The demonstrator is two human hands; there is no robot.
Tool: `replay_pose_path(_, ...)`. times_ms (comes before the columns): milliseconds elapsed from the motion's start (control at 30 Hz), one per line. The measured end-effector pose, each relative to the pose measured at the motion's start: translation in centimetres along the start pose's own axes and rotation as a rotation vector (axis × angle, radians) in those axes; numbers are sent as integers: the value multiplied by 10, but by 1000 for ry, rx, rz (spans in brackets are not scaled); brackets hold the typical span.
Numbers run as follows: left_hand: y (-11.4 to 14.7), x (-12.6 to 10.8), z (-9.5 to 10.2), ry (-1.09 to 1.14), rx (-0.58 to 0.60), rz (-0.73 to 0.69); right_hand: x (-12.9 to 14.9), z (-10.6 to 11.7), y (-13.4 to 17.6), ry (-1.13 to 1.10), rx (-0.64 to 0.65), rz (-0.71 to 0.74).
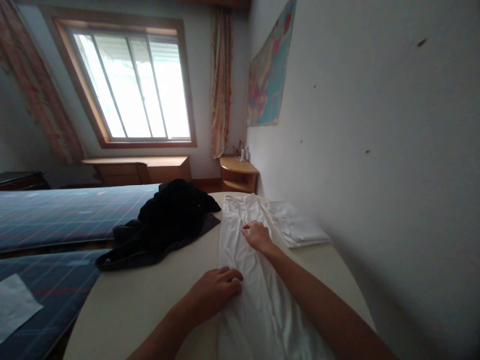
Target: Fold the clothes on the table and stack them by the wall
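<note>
A long white garment that looks like trousers lies lengthwise on the round cream table, its waistband end at the far edge. Over its left edge rests my left hand, fingers loosely bent and a little apart, holding nothing I can see. Farther up the cloth, my right hand has its thumb and forefinger drawn together at the fabric in a pinch. Just right of the garment is a folded white cloth. Loose wrinkles run down the near part of the trousers, which leaves the bottom of the view.
A heap of black clothing lies at the table's left side, overhanging toward blue plaid beds. White paper or cloth is on the nearer bed. The wall stands close on the right. A corner shelf is beyond the table.
</note>
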State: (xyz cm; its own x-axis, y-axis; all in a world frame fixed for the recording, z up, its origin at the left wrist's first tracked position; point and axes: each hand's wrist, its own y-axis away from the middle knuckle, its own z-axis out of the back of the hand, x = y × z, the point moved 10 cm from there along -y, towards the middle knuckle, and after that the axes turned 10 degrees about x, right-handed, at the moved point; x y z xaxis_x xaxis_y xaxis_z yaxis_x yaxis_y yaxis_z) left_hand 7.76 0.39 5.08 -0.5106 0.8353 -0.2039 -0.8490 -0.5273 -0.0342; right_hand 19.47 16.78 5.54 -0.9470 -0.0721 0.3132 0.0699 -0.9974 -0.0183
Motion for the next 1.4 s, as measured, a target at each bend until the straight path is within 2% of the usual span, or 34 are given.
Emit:
replay_pose_path(133, -1, -5, 3, 27, 6, -17, -1, -7, -26, 18, -12, -114)
replay_pose_path(333, 2, -16, 7, 49, 16, -48, 4, -16, -39, 12, -11, -180)
replay_pose_path(533, 0, -25, 17, 153, -66, -86, 2, -2, -45, 2, -41, -169)
replay_pose_path(800, -8, -40, -1, 77, 8, -109, -7, -19, -44, -43, 11, -70)
replay_pose_path(1033, -10, -51, -3, 187, 30, -137, -1, -17, -27, -67, 2, 26)
replay_pose_path(1233, -5, -63, -2, 206, 65, -210, 5, -17, 11, -49, 18, 144)
replay_pose_path(1400, -7, -77, -3, 203, 94, -250, -6, -12, 42, -3, 44, 194)
